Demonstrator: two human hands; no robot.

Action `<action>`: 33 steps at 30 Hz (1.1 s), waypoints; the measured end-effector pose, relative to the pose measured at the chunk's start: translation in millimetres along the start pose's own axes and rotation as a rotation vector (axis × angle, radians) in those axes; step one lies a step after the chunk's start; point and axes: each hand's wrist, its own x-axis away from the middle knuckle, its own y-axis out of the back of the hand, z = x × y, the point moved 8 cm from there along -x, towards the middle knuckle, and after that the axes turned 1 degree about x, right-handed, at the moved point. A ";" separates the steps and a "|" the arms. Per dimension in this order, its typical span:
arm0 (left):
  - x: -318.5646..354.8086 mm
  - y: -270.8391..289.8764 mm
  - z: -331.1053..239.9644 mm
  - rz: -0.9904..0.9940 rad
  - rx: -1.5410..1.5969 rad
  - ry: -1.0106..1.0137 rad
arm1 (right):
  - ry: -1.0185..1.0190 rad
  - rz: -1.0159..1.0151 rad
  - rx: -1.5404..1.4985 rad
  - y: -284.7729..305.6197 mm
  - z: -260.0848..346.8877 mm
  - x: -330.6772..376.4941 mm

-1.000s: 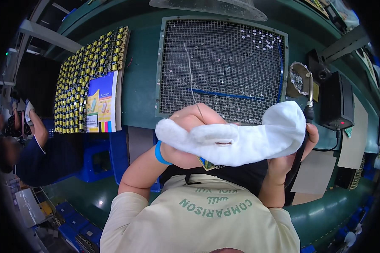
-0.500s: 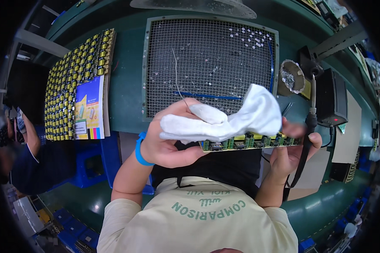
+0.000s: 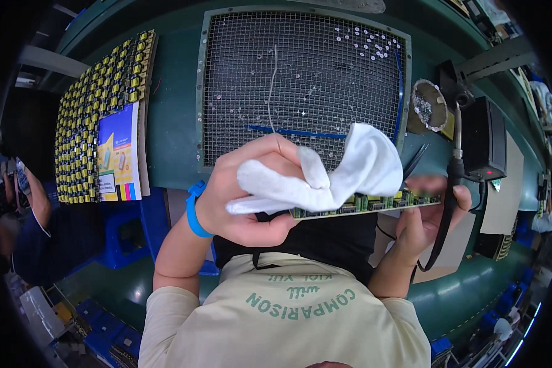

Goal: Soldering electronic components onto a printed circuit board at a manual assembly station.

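My left hand (image 3: 222,195), with a blue wristband, is closed round the left end of a long green circuit board (image 3: 365,207) lined with small components. A white glove (image 3: 369,156) lies across those fingers and over part of the board, its cuff standing up to the right. From behind the left fingers a thin grey wire (image 3: 269,92), like solder, rises over the mesh. My right hand (image 3: 416,227) grips the board's right end and a black-handled soldering iron (image 3: 455,175), whose metal tip points up, away from the board. The glove hides much of the board and some left fingers.
A framed mesh mat (image 3: 205,80) carries small white rings and blue strips. At right stand a cup of metal bits (image 3: 438,116), tweezers (image 3: 416,161) and a black soldering station (image 3: 487,147). Component-covered panels (image 3: 83,122) lie left; another person's arm (image 3: 38,199) shows beyond.
My left hand has tilted and shifted slightly left with the glove, and one glove finger now points up. The wire's top has swung right. Right hand and iron have barely moved.
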 end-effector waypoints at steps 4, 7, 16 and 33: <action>4.4 7.2 20.8 -0.121 -0.038 0.093 | -0.087 -0.015 0.066 -2.0 -9.1 -13.1; 4.2 14.0 35.7 -0.205 -0.062 0.144 | -0.063 -0.004 0.157 -8.4 -21.5 -30.1; 13.7 19.3 81.7 -0.384 0.343 0.701 | 0.063 -0.196 0.310 -11.3 -18.1 -35.4; 4.9 15.0 75.9 -0.330 0.296 0.720 | 0.190 0.211 0.103 -56.7 -16.7 14.4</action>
